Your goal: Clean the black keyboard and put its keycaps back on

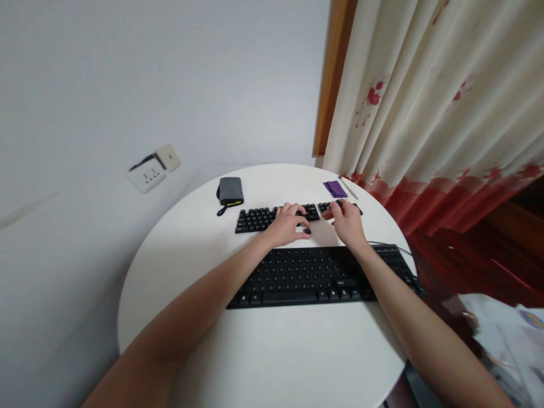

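Note:
My left hand (289,225) rests over loose black keycaps (254,219) laid in rows on the white round table (178,249). Its fingers are apart, and a single keycap (306,230) lies by the thumb and index fingertips; whether they touch it, I cannot tell. My right hand (347,222) is closed in a pinch around a small dark piece that looks like a keycap (339,203). Nearer to me, under both forearms, lies a black keyboard (293,272). Most of its key positions are bare, while the spacebar and several bottom-row keys remain on it.
A grey folded pouch (230,190) with a loop lies at the back left. A purple packet (335,189) and a thin pale stick (349,188) are at the back right. The wall with sockets (148,174) and the curtain (408,113) border the table. White plastic bags (505,334) lie at right.

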The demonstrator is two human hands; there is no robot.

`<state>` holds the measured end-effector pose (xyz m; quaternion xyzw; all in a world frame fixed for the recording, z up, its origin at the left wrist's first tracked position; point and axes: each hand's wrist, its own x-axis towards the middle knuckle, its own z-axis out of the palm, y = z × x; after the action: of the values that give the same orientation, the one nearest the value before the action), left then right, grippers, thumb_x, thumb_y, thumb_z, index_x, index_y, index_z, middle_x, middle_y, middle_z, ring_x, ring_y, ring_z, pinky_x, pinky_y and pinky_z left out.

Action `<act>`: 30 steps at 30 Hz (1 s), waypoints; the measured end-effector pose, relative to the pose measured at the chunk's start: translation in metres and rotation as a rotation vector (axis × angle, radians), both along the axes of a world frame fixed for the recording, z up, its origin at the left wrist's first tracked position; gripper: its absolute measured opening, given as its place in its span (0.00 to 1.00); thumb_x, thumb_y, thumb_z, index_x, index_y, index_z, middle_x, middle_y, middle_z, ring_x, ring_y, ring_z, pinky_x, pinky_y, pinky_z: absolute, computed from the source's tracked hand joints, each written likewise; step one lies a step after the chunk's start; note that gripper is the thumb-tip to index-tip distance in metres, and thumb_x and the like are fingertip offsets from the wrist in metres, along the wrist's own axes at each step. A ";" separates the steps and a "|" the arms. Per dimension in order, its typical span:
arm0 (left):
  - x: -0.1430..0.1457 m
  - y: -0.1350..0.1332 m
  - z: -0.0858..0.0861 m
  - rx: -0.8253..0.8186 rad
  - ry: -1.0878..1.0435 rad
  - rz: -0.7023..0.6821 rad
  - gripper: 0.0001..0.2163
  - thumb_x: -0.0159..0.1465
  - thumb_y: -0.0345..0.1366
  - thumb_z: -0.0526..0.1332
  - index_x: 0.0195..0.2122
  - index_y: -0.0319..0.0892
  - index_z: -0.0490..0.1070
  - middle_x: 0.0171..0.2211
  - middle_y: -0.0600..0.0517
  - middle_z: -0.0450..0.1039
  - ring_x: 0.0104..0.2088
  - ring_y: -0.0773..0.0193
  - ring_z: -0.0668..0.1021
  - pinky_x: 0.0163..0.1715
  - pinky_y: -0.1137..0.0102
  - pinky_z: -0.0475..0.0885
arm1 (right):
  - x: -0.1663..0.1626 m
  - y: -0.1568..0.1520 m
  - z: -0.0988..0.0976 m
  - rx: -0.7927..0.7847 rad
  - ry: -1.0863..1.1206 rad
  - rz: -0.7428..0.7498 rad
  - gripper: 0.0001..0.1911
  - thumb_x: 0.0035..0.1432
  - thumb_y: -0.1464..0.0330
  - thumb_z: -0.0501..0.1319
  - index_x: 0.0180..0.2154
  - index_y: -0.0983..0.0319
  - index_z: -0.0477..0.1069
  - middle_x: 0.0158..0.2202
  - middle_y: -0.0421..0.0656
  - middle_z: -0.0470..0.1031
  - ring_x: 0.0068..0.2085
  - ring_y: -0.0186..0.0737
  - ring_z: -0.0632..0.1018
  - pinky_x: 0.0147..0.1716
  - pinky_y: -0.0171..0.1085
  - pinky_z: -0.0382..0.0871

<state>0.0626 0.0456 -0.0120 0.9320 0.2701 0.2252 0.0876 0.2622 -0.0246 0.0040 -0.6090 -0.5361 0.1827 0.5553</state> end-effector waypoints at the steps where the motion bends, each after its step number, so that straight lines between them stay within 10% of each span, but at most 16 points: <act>1: 0.000 -0.001 0.001 0.001 -0.006 -0.003 0.13 0.54 0.46 0.74 0.38 0.49 0.80 0.52 0.50 0.68 0.53 0.50 0.66 0.53 0.55 0.62 | 0.000 0.000 0.000 0.002 0.007 0.000 0.16 0.65 0.57 0.53 0.32 0.60 0.69 0.28 0.48 0.81 0.29 0.44 0.81 0.31 0.40 0.73; 30: 0.008 -0.007 0.000 0.086 -0.046 0.069 0.03 0.61 0.38 0.67 0.36 0.47 0.78 0.51 0.50 0.68 0.53 0.52 0.65 0.52 0.55 0.62 | -0.002 -0.002 0.005 0.022 0.054 0.033 0.17 0.65 0.56 0.53 0.31 0.60 0.68 0.27 0.48 0.80 0.28 0.43 0.80 0.32 0.41 0.73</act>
<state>0.0705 0.0386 -0.0118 0.9197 0.2899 0.2607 0.0461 0.2599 -0.0263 0.0092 -0.5888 -0.5330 0.2023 0.5730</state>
